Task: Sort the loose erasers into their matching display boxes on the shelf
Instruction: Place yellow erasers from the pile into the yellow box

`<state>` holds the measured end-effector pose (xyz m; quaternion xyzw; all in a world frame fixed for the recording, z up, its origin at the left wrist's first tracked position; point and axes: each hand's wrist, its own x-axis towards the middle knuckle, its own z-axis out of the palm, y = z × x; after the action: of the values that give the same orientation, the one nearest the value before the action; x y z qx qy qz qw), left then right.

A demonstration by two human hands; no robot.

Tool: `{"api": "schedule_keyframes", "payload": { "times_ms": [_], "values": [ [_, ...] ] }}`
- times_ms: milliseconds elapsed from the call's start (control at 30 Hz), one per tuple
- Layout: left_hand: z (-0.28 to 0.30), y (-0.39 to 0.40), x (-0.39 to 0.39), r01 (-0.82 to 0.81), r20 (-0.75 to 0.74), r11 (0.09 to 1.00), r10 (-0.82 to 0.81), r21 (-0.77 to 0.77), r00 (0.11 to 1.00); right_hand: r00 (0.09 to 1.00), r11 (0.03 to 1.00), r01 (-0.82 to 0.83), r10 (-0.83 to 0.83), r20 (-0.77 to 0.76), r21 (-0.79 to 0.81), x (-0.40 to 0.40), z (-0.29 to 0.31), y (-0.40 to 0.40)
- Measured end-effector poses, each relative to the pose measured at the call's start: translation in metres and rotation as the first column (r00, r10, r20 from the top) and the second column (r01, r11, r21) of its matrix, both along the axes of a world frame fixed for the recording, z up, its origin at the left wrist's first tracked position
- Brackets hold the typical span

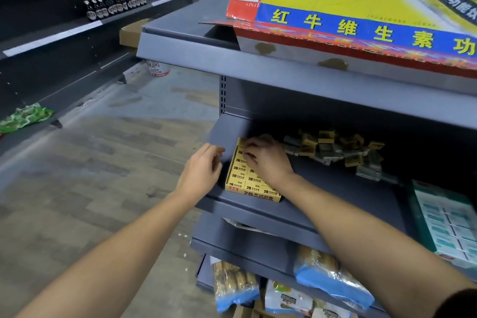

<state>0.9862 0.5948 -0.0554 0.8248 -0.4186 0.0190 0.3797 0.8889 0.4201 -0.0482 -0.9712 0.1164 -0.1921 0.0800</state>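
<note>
Resting on the yellow 2B box (251, 182), right hand (265, 160) fingers curl over its far erasers; any pinch unclear. Left hand (200, 173) beside box, fingers loosely curled.

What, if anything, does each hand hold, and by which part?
Right hand pinches a yellow eraser at its top edge, over the yellow box. Left hand holds nothing visible.

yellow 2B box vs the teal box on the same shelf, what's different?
The yellow 2B box sits at the shelf's left end; the teal box sits at the right, partly cut off by the frame.
The yellow 2B box holds yellow-wrapped erasers; the teal box holds pale teal-and-white ones.
The right hand works over the yellow 2B box, with the left hand at its left side; nothing touches the teal box.
Both are open-topped, with erasers in rows.
</note>
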Motion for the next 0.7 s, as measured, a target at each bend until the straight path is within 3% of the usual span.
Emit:
{"api": "schedule_keyframes", "payload": {
  "times_ms": [233,367,500,700],
  "values": [
    [0.003,-0.004,-0.007,0.012,0.005,1.000,-0.012,0.002,1.000,0.987,0.995,0.024,-0.038,-0.157,-0.092,-0.002,0.014,0.006],
    [0.003,-0.011,-0.011,-0.011,0.004,1.000,0.011,0.019,1.000,0.976,0.996,0.067,-0.054,-0.210,0.055,-0.007,0.019,0.001],
    [0.003,-0.021,-0.014,-0.077,-0.003,0.996,0.077,0.042,0.997,0.957,0.945,0.289,-0.280,-0.079,0.151,-0.030,0.015,-0.011],
    [0.000,-0.031,-0.019,-0.060,0.032,0.993,0.058,0.097,0.998,0.907,0.857,0.421,-0.397,-0.140,0.298,-0.050,0.005,-0.017]
  ]
}}
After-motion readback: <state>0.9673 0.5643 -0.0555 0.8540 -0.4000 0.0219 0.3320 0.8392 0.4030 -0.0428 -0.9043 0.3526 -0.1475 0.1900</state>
